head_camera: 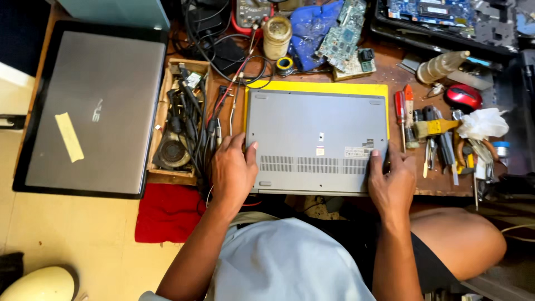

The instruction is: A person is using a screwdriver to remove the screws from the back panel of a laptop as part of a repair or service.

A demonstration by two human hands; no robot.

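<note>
Head view: grey laptop lying bottom-up on yellow mat atop cluttered desk, between both hands. Left hand spread open, pressing near-left corner; right hand open, fingers resting on near-right corner. Screwdrivers just right of laptop.

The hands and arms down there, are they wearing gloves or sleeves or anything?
No gloves. The left hand and the right hand are bare, with no rings, watch or bracelet showing. Both forearms are bare too. The only clothing that shows near them is a pale blue shirt and dark shorts.
</note>
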